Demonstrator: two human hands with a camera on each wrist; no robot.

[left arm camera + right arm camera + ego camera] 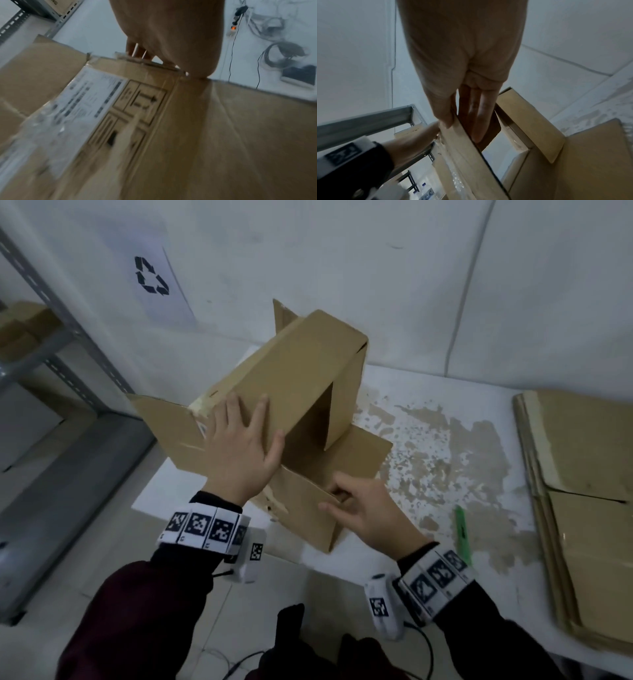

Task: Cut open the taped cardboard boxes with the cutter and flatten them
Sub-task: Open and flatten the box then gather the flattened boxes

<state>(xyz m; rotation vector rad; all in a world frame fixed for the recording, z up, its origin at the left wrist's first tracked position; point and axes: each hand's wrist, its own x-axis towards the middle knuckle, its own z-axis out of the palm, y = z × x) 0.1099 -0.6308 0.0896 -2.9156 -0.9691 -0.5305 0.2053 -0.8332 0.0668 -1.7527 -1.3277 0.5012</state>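
A brown cardboard box (301, 378) with its ends cut open stands tilted on the left part of the white table (479, 385). My left hand (239, 446) lies flat on its upper panel with fingers spread and straight, pressing on it. In the left wrist view the left hand (168, 40) reaches over the box (214, 135) beside a white shipping label (82, 101). My right hand (346, 503) pinches the near flap (308, 508); in the right wrist view the right hand (464, 108) has its thumb outside and its fingers inside the flap (467, 155). The green cutter (462, 534) lies on the table right of that hand.
A stack of flattened cardboard (589, 474) lies at the table's right end. A grey metal shelf rack (68, 337) with boxes stands to the left. A recycling sign (150, 275) hangs on the wall behind. The table top is worn and patchy.
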